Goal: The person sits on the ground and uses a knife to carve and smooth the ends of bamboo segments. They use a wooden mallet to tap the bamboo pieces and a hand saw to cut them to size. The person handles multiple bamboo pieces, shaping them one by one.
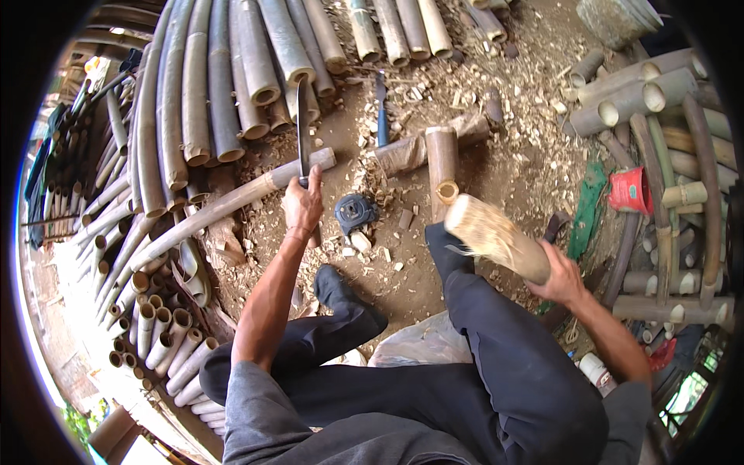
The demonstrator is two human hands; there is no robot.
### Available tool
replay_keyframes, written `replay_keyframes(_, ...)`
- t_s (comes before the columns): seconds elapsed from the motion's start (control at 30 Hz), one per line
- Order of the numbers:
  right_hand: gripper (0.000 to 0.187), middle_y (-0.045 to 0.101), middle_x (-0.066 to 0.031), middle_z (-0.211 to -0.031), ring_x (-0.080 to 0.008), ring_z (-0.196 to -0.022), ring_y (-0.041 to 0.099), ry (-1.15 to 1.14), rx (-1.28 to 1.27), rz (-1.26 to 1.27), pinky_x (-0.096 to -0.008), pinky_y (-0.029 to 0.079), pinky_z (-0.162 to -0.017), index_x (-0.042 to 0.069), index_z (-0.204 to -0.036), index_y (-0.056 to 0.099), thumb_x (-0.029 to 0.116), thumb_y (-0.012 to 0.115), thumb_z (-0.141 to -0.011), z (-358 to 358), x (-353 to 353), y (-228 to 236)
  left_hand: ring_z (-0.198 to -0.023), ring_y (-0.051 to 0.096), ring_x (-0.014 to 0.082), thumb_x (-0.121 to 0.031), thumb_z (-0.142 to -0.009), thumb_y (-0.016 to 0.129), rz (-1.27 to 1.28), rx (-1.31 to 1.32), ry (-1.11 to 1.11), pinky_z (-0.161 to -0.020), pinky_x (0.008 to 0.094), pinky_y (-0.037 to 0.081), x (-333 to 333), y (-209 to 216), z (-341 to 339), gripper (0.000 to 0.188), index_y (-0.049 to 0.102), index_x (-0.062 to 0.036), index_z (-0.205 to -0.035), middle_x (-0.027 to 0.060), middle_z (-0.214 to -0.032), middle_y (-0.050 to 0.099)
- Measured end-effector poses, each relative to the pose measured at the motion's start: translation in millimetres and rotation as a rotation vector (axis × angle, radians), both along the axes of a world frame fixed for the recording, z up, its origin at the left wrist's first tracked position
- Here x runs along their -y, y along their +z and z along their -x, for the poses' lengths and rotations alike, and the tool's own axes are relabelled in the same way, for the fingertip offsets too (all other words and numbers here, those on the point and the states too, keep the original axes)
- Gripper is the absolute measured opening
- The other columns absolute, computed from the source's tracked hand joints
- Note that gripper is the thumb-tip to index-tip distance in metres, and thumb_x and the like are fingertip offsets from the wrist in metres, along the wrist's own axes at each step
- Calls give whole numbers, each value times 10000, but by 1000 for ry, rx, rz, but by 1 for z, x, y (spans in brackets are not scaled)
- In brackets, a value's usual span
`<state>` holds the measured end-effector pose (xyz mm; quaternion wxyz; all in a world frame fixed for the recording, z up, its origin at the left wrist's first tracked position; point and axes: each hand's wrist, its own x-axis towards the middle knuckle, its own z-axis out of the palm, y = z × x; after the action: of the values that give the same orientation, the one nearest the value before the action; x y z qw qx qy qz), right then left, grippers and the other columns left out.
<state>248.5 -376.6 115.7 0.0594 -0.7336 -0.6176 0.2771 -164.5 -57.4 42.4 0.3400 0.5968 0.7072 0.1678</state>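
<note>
My left hand (302, 208) is closed around a long knife (303, 128). Its narrow blade points away from me and passes over the right end of a bamboo pole (248, 194), though I cannot tell whether it touches. To the right, my right hand (561, 274) grips a thick wooden mallet (496, 236) with a pale, frayed, battered side. The mallet is held tilted above my right knee and foot. Just left of its far end, a short bamboo piece (442, 167) rests across a wooden log (403, 155). Between my hands lies a dark blue tape measure (356, 212).
A blue-handled tool (382, 116) lies among wood chips (504, 101). Long bamboo poles (194, 85) fill the far left, with short cut tubes (167, 329) nearer. More bamboo (643, 101), a red bucket (629, 191) and a green cloth (589, 205) are at right.
</note>
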Motion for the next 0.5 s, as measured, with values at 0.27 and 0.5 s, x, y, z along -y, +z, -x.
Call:
replay_keyframes(0.27,972,543,-121,-1110,-320,-1017,587,191,272,89,-426,513,-842,128,-1377,428,293,887,-536,-3,116,-43,-989,512,418,-325,-916,591,-172,-330,4,-873,529,421,51,-50,94,449,408,25,-1130,269,-1090,477)
replay_keyframes(0.5,633,530,-146,-1116,-321,-1074,538,474,53,92,-427,471,-869,51,-1327,502,194,739,-758,83,67,-133,-1068,519,349,-341,-876,669,-395,-320,-436,-938,463,432,91,-35,12,524,500,46,-1187,231,-1119,550)
